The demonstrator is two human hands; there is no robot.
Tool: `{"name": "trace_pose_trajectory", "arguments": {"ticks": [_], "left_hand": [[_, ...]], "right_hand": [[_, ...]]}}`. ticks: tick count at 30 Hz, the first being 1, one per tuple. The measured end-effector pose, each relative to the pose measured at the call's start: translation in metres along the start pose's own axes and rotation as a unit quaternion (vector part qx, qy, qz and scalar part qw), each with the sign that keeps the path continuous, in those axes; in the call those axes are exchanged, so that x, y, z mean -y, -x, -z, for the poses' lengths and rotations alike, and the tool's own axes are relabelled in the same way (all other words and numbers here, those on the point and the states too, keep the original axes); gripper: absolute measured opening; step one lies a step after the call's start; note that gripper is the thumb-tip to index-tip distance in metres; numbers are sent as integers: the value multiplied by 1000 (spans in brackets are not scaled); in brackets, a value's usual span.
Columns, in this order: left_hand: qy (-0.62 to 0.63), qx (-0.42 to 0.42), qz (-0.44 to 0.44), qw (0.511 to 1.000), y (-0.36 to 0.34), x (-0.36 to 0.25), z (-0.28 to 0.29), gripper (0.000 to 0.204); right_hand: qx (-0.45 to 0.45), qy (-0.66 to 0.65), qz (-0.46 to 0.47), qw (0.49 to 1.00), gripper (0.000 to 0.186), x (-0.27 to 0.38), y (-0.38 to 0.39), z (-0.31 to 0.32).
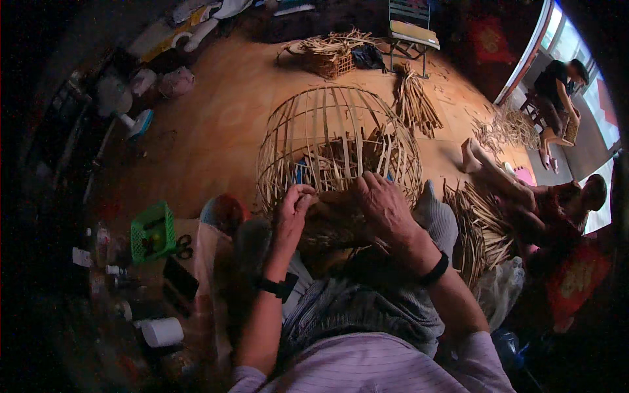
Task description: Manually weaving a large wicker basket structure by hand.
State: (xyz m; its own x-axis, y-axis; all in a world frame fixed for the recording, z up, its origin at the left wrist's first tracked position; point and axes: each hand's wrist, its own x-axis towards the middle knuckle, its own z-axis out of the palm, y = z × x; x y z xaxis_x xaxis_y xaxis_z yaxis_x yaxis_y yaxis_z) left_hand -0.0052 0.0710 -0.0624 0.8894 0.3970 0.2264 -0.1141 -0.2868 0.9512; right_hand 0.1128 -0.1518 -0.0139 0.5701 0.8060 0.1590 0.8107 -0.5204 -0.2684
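Note:
A round, open basket frame (357,141) of thin bent cane-like strips stands on the floor before me, its near side between my knees. My right hand (386,204) is closed at the near side, fingertips pinched on a strip of the frame. A little to the left, my left hand (293,204) has its fingers curled together beside the same side; what they pinch is too small to tell. Loose brown strips and bits of blue show through the bars. Dark woven material under my hands is partly hidden in shadow.
A bundle of strips (481,232) lies by my right knee, another bundle (416,101) farther off. Behind stand a strip-filled basket (331,64) and a folding chair (413,36). Left are a green basket (152,232), scissors (185,247) and a white cup (162,332). Two people sit at right.

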Motion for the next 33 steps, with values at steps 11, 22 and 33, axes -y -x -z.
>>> {"name": "trace_pose_trajectory", "arguments": {"ticks": [11,22,33], "left_hand": [[-83,7,-50,995,-3,24,1,13],[172,-46,-38,983,36,-125,69,28],[68,-31,-21,997,6,-98,44,27]], "right_hand": [[-39,91,99,990,52,-62,83,-57],[-70,-177,-307,933,41,-131,116,17],[-173,91,-156,968,44,-164,113,-98]]}}
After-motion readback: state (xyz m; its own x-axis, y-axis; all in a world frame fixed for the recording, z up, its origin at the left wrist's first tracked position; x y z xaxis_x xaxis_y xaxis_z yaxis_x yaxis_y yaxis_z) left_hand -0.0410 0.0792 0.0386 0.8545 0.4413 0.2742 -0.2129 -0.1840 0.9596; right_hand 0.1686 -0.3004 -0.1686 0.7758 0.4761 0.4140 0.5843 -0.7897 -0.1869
